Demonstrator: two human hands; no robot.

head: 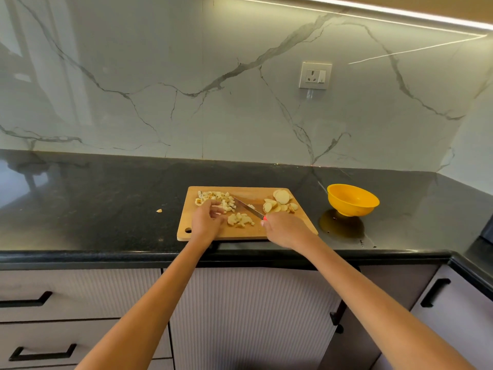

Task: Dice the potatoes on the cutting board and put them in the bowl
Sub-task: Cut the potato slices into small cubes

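On cutting board (298, 209), diced potatoes (240, 220) just beside left fingers (216, 210).

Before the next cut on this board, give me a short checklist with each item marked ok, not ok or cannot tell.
1. Knife held: right hand has its grip on the knife, blade resting on the cutting board. Ok.
2. Left hand away from the blade: it rests on the diced pieces, apart from the blade. Ok.
3. Slices left to dice, at the board's right end. Ok.
4. Bowl within reach, right of the board. Ok.
5. All potato on the board: one stray piece lies on the counter. Not ok.
6. Anything in the bowl: cannot tell.
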